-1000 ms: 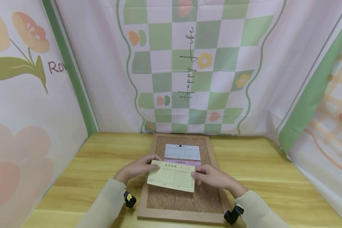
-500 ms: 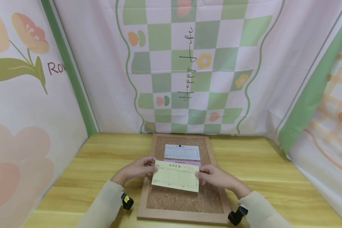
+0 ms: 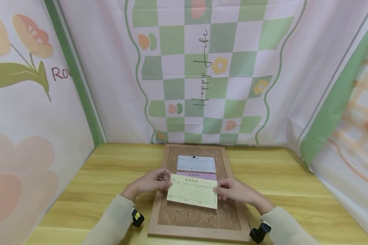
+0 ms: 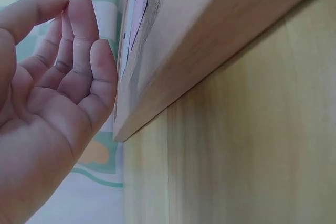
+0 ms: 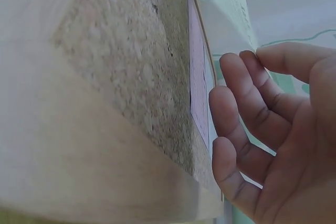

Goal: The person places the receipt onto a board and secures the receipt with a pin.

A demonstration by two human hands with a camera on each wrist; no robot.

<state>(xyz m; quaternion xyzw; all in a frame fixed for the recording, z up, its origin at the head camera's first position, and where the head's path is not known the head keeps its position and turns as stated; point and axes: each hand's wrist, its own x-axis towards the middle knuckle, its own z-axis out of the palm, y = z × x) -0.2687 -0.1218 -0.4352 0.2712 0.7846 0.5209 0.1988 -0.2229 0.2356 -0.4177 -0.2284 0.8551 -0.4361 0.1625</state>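
A pale yellow printed slip (image 3: 192, 192) is stretched between both hands above the lower half of a wood-framed cork board (image 3: 199, 219). My left hand (image 3: 148, 183) pinches its left edge between thumb and forefinger; the left wrist view shows that hand (image 4: 58, 87) with the other fingers bent. On the opposite edge, my right hand (image 3: 240, 191) pinches the slip with thumb and fingertip. The board lies below the slip, apart from it in the right wrist view. Beyond the slip, a pink slip (image 3: 199, 175) shows partly, its lower part covered. Above that lies a pale blue slip (image 3: 196, 164).
A small black piece (image 3: 194, 157) sits at the pale blue slip's top edge. The board rests on a yellow wood-grain table (image 3: 270, 177). Patterned cloth (image 3: 220, 85) hangs behind the table and on both sides.
Both hands have carried the yellow slip a little to the right and slightly nearer. The left fingers now hold it closer to its edge. The board and the other slips stay put.
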